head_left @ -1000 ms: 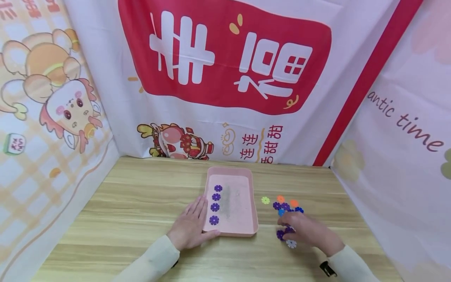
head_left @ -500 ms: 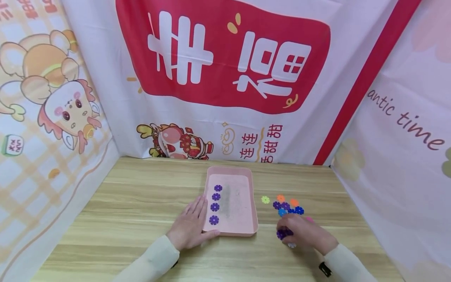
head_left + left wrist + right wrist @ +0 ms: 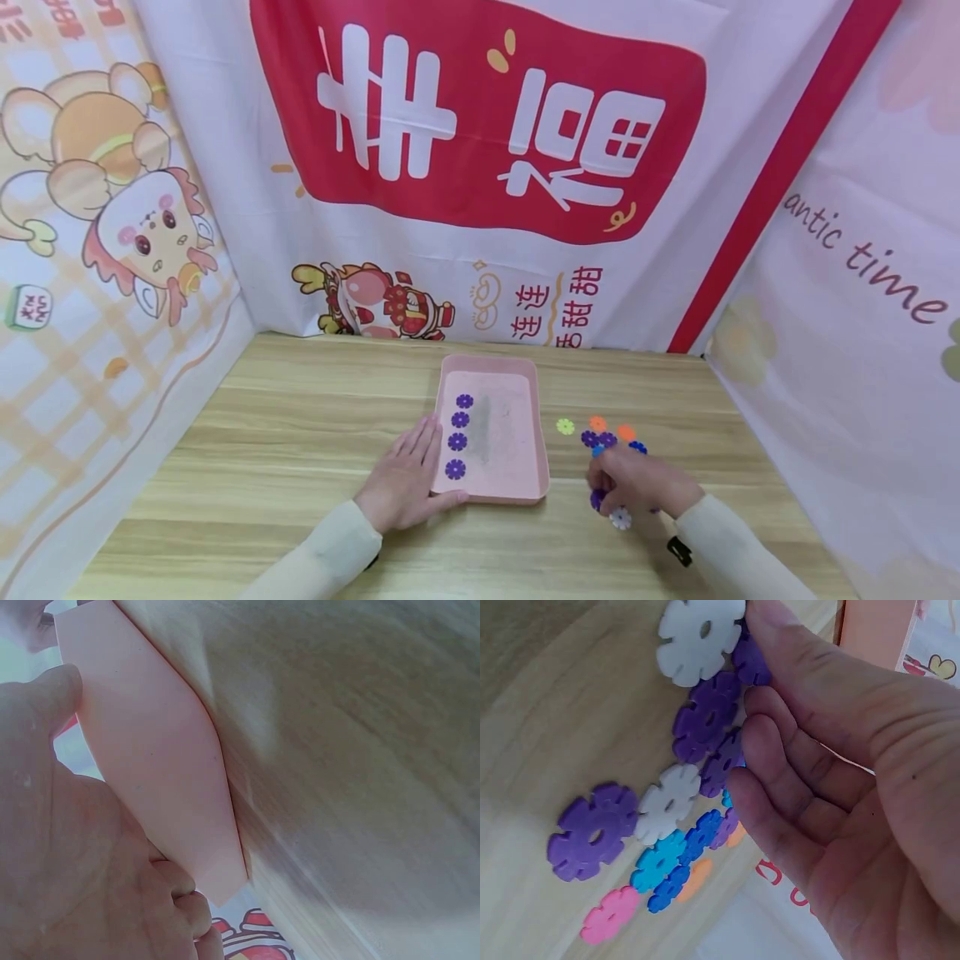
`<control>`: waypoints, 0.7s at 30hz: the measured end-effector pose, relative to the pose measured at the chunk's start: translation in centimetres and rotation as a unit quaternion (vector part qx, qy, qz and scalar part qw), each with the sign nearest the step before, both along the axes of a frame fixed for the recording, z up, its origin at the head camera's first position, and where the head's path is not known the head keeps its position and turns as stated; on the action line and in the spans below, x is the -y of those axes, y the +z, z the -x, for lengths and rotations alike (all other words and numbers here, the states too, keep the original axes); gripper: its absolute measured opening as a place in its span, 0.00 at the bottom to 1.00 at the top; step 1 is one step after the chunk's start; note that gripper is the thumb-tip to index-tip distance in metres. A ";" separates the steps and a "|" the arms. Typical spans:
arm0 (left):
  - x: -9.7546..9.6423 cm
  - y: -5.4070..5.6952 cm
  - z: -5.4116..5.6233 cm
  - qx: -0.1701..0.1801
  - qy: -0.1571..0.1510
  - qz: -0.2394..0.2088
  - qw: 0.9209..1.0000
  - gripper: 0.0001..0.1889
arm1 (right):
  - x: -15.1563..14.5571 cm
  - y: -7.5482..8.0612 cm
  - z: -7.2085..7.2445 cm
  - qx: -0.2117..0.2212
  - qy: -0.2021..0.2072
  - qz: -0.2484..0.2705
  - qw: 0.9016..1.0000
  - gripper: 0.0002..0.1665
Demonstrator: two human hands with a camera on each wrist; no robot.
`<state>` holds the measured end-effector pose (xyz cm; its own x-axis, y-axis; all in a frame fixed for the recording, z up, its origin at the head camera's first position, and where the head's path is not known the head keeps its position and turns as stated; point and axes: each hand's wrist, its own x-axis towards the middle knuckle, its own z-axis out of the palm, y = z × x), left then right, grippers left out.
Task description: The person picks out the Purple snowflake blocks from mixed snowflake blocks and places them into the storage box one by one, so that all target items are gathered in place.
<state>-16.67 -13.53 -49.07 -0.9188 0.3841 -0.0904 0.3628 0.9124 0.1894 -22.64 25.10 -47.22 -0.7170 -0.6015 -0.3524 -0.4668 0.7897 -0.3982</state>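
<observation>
My left hand (image 3: 405, 479) lies with straight fingers along the left side of a pink tray (image 3: 543, 450), its thumb at the front rim. Inside, a column of purple snowflake discs (image 3: 457, 442) runs down the left side. My right hand (image 3: 637, 479) has curled fingers low over a spread of loose snowflake discs right of the tray. In the right wrist view, a purple snowflake disc (image 3: 751, 658) is right beside the thumb, with a white disc (image 3: 699, 645) and another purple disc (image 3: 706, 716) close by. The index fingertip is hidden, so I cannot tell whether it pinches one.
Yellow-green (image 3: 565, 427) and orange discs (image 3: 597, 423) lie at the far side of the spread. Blue (image 3: 701, 836), light blue (image 3: 658, 861) and pink discs (image 3: 609, 915) lie among them on the wooden table (image 3: 315, 417). Printed cloth (image 3: 480, 183) hangs behind and at both sides.
My right hand has shifted slightly up and left over the discs and its fingers have curled in more; the white disc in front shows again. The left hand and tray have stayed put.
</observation>
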 end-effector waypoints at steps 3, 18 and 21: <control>0.1 0.0 -0.1 0.001 0.000 -0.003 1.000 0.58 | 0.0 0.0 0.1 -0.002 0.010 0.002 1.000 0.11; 0.2 -0.2 -0.1 -0.006 0.000 0.002 1.000 0.58 | 0.0 2.2 0.4 -0.045 0.047 0.018 0.998 0.09; 0.2 -0.2 -0.1 -0.006 0.001 -0.001 1.000 0.58 | 0.2 3.0 0.8 -0.061 0.051 0.015 0.997 0.09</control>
<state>-16.59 -13.74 -49.28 -0.9203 0.3833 -0.0785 0.3640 0.9124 0.1872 -23.48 24.89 -44.26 -0.6874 -0.6827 -0.2478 -0.5908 0.7241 -0.3558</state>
